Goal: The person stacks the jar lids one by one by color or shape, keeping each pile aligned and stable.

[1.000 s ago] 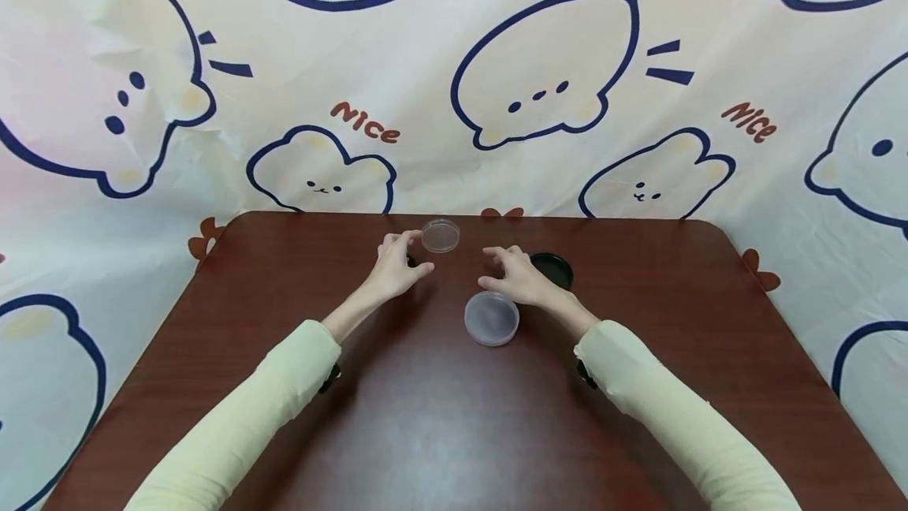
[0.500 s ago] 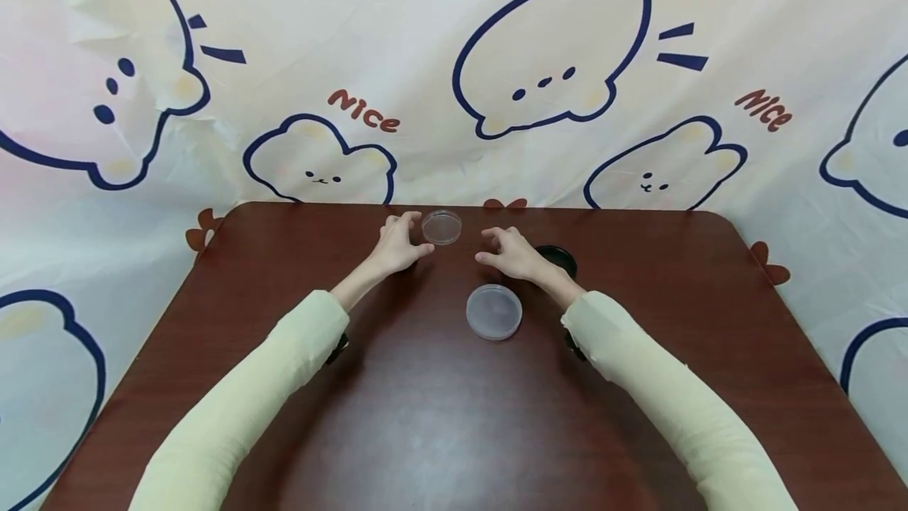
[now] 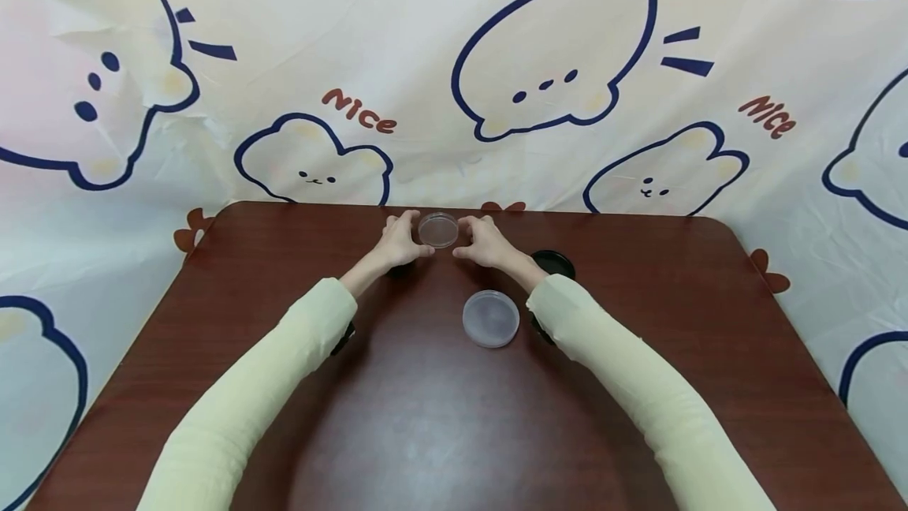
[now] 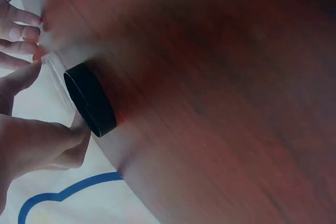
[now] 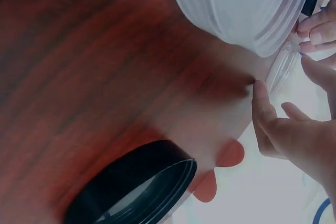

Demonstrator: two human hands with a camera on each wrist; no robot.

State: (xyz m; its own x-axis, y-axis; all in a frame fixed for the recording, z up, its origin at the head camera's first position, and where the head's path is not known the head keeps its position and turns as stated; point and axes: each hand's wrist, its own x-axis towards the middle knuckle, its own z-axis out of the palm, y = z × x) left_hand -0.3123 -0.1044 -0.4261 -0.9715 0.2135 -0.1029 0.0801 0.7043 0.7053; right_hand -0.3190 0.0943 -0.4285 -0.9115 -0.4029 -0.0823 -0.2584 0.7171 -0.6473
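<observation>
At the back of the table a small clear round dish [image 3: 437, 230] lies between both hands. My left hand [image 3: 399, 243] curves loosely at its left side, thumb and forefinger spread, fingertips right at the rim. The right hand [image 3: 489, 241] faces it from the other side, its thumb [image 5: 258, 90] close to the edge of the dish. Beside the left palm stands a short black round lid [image 4: 90, 100], mostly hidden by that hand in the head view. Under the right wrist sits another black lid [image 3: 555, 262], with a translucent round container [image 3: 491, 319] nearer me.
The brown wooden table [image 3: 397, 416] ends just beyond the clear dish. A printed cloth [image 3: 426, 61] with cartoon outlines hangs behind it and along both sides. The translucent container stands just inward of the right forearm [image 3: 624, 353].
My right hand has moved left and away from me, up to the right side of the clear dish. The left hand has stayed nearly in place. The head view has shifted slightly.
</observation>
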